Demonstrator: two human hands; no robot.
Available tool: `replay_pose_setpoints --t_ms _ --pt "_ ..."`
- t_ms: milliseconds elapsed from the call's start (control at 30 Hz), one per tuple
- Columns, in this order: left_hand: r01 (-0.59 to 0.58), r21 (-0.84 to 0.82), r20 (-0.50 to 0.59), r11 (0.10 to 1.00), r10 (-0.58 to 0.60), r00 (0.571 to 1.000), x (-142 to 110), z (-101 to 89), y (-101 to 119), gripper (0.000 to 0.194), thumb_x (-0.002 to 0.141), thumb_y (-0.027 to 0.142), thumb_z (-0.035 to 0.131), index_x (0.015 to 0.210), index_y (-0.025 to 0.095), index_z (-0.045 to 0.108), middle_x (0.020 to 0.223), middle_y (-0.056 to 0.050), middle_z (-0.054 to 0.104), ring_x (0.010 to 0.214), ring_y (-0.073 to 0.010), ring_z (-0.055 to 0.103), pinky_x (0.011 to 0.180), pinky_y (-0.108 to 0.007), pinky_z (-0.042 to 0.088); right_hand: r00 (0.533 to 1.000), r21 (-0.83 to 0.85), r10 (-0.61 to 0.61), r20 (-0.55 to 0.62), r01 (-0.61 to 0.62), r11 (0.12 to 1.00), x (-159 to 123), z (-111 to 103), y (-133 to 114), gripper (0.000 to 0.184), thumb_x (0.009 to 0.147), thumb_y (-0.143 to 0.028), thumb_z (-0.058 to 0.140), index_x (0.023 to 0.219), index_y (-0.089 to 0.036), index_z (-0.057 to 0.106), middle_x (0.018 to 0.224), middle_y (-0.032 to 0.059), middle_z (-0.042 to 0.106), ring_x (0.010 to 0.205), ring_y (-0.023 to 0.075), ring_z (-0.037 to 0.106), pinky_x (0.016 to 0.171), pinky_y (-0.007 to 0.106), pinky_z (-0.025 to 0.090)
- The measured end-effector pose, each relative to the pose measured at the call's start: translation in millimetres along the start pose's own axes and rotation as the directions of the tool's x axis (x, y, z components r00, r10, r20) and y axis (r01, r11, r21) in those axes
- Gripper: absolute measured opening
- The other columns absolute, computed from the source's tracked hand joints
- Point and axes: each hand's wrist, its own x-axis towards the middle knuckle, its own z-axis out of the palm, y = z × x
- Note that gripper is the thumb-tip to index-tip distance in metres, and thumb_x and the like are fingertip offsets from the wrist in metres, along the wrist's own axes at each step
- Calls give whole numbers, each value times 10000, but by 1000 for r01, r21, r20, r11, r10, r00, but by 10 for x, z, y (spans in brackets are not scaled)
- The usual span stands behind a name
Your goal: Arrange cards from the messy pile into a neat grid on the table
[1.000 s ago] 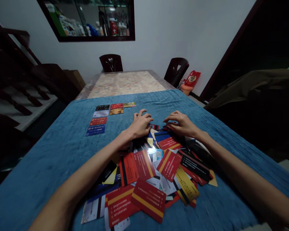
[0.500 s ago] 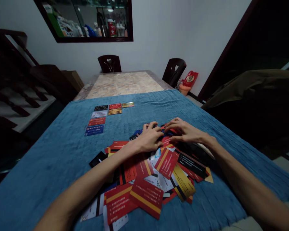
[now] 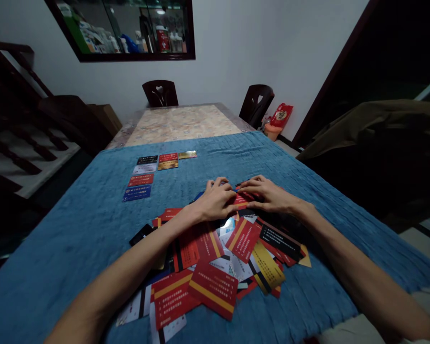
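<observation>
A loose heap of plastic cards in red, gold, black, blue and silver lies in front of me, with a red card [image 3: 212,289] on top at the near side. My left hand [image 3: 218,198] rests on the far part of the heap, fingers bent and apart. Beside it my right hand [image 3: 267,193] lies over the cards with its fingers spread, touching a red card [image 3: 241,200] that shows between the two hands. Cards under both palms are partly hidden. Further off, several cards lie face up in columns, among them a blue card [image 3: 136,192] and a gold card [image 3: 188,155].
A blue cloth [image 3: 79,229] covers the near part of the table; patterned tabletop [image 3: 186,124] shows beyond it. Dark chairs [image 3: 160,93] stand at the far end. A red bag [image 3: 282,114] sits on an orange bin at the right. Stair railings [image 3: 14,138] are at the left.
Both hands have shifted slightly on the heap, and the red card between them is more exposed. The view has moved a little; the laid-out cards keep their arrangement.
</observation>
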Motion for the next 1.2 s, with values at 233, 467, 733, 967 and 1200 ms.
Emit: replay_pose_setpoints --t_ms 233,467,733,967,1200 --pt "-8 -6 25 1000 9 1000 -2 3 0 183 856 323 659 969 179 673 1175 -131 639 1300 -342 406 1004 -543 359 1000 -20 -13 -22 13 1000 0 4 -26 520 893 -607 565 1289 -288 672 1305 118 652 1159 322 506 1011 557 408" --pt "-28 -11 4 1000 28 1000 -7 -46 28 137 855 276 611 829 175 700 1035 -128 694 1280 -339 439 988 -529 376 998 30 -33 -62 35 999 -26 -18 -78 472 893 -586 582 1249 -299 696 1281 94 671 1164 303 504 1033 545 399" --pt "48 -146 -32 988 -54 998 15 -120 -100 236 895 248 546 965 216 769 1063 -84 741 1286 -296 499 1048 -499 412 990 83 -66 -126 77 994 -23 -77 -91 323 841 -377 690 1137 -256 737 1130 94 714 1116 280 533 977 490 452" --pt "86 -260 -162 962 -132 978 35 -118 -216 269 882 182 538 977 204 788 1048 -56 760 1067 -213 656 975 -341 511 968 76 16 -251 3 997 1 -21 -54 267 882 -216 555 1063 -243 749 976 85 711 964 234 609 858 380 507" --pt "89 -256 -200 963 -142 969 49 -61 -273 318 821 93 563 1028 187 786 1054 -64 761 1013 -192 682 942 -300 531 959 71 0 -283 21 997 4 20 -29 309 844 -153 550 1078 -232 736 965 82 712 942 229 615 828 369 510"
